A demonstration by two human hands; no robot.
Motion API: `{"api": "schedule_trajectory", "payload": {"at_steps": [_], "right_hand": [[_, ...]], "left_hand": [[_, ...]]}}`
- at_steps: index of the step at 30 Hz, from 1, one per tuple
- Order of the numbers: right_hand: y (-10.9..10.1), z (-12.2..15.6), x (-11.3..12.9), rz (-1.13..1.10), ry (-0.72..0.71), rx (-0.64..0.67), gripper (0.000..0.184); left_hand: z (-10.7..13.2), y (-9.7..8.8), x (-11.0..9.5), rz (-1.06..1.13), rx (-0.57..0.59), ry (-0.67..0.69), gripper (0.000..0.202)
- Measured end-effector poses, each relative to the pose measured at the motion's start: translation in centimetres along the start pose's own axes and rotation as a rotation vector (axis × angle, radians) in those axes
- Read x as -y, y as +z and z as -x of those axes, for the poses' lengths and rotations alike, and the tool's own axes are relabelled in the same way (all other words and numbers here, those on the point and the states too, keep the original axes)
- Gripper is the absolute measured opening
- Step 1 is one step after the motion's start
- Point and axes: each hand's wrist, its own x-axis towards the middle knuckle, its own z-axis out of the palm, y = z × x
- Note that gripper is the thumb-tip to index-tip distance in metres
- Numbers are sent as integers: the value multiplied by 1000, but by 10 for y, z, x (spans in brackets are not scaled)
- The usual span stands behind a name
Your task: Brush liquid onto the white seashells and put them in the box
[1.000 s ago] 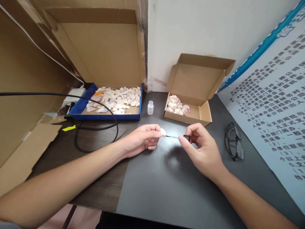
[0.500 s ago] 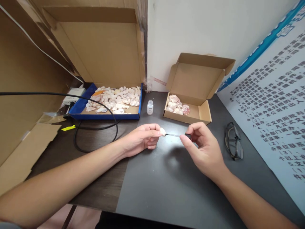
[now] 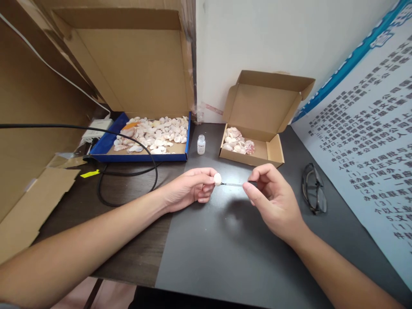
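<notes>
Above the grey mat (image 3: 206,257) on the desk, between two bare hands, hangs a small white shell (image 3: 217,179). It is pale and creamy, rounded in outline, with what look like faint ridges running across the face turned toward the camera; finer markings are too small to make out. Facing it is a thin brush (image 3: 234,185) with a short black handle, a slender, light-coloured stem and a dark tip. The shell sits at the fingertips of the left hand (image 3: 196,189), pinched between thumb and forefinger along its left side, so that most of it juts out past the fingers toward the right hand; the other fingers curl in underneath. The right hand (image 3: 273,197) grips the black handle between thumb and fingers, partly covering it, and the stem reaches out nearly level to the left. The brush's dark tip is at the shell's lower right edge, though whether it presses on the surface or stops just short cannot be told. The shell is thus beside the left fingertips and well apart from the right hand, with the stem spanning the gap. Beyond the hands, a small clear bottle (image 3: 201,145) with a white label stands upright, uncapped, between a blue-sided box (image 3: 138,158) of pale shells and a smaller cardboard box (image 3: 249,160) holding a few pinkish ones.
</notes>
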Motion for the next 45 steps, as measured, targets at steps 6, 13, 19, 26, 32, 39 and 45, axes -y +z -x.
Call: {"api": "schedule_trajectory", "payload": {"at_steps": [6, 13, 19, 26, 32, 39, 45], "right_hand": [[-1, -3, -2, 129, 48, 57, 20], [-3, -7, -12, 59, 74, 53, 22], [-12, -20, -21, -101, 128, 0, 27], [-24, -34, -30, -289, 113, -159, 31], [-30, -47, -33, -416, 305, -277, 41], [-40, -56, -33, -482, 416, -380, 46], [-45, -58, -20, -514, 383, -409, 40]], "left_hand": [[0, -2, 1, 5, 4, 0, 12], [1, -1, 3, -78, -3, -14, 15], [-13, 0, -4, -246, -195, 245, 19], [-53, 1, -19, -544, -413, 436, 18], [-74, 5, -21, -527, -406, 489, 18], [-90, 14, -23, -415, -367, 461, 15], [-92, 23, -24, -310, -312, 414, 15]]}}
